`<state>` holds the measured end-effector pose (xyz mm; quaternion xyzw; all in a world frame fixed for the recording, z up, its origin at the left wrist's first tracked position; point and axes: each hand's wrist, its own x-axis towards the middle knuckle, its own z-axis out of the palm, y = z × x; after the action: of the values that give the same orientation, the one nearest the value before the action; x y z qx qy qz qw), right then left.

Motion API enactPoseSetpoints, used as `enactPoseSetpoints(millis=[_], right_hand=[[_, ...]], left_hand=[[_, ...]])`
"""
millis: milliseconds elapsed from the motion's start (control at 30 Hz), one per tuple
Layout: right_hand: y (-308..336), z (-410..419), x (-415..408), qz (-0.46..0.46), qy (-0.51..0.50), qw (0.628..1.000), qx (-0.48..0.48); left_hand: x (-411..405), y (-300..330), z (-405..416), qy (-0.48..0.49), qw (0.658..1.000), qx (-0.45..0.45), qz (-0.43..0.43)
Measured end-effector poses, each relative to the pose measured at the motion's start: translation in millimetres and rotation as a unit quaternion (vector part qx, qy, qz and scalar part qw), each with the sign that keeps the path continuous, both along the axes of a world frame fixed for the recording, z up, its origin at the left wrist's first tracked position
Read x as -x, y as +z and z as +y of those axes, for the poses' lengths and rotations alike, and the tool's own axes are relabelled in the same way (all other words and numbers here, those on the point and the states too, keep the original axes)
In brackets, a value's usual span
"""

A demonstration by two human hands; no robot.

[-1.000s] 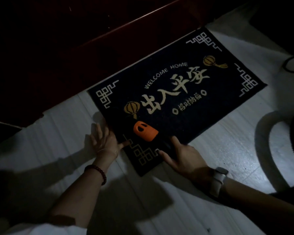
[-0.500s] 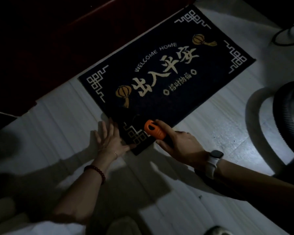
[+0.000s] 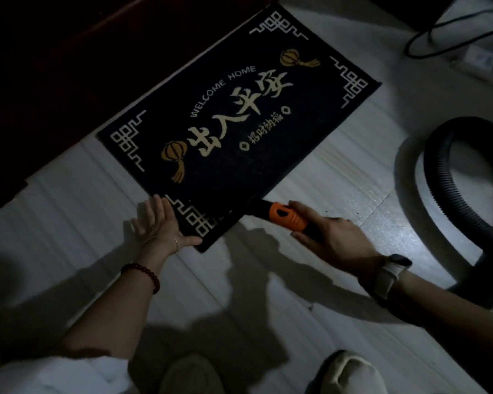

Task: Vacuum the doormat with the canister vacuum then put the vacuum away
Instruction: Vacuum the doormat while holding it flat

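A dark doormat [image 3: 239, 115] with pale "WELCOME HOME" lettering lies slanted on the pale floor against a dark red door base. My left hand [image 3: 161, 226] lies flat with straight fingers on the floor at the mat's near corner, thumb on the mat edge. My right hand [image 3: 330, 237] grips the vacuum's nozzle handle [image 3: 288, 217], orange with a black tip, whose tip touches the mat's near edge. The black ribbed vacuum hose [image 3: 444, 191] loops on the floor at the right. The canister itself is out of view.
A dark red door base [image 3: 69, 66] runs along the mat's far side. A white power strip [image 3: 481, 61] with a black cable [image 3: 427, 38] lies at the top right. My two slippered feet [image 3: 268, 373] stand at the bottom edge.
My right hand has drawn the nozzle back and rightward along the mat's near edge. My left hand stays flat at the near corner. The view has shifted, showing more hose.
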<state>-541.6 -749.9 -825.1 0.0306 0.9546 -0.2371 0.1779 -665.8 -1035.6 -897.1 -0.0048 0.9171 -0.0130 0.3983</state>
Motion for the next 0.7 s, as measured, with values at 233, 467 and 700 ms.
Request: enactPoseSetpoints(millis=[233,467,700], right_hand=[[-1,-6,-17,0.007,-0.058,0.998,-0.02],[-7,-7,-12,-0.009,-0.032,0.999,-0.008],[-8,10,17,0.044,-0.167,0.985,0.016]], left_hand=[[-9,-1,10,-0.023,0.999,-0.023,0.035],[-12,-3,10,0.006,0.998,-0.046,0.036],[-17,-6,14,-0.016,0.999,-0.035,0.027]])
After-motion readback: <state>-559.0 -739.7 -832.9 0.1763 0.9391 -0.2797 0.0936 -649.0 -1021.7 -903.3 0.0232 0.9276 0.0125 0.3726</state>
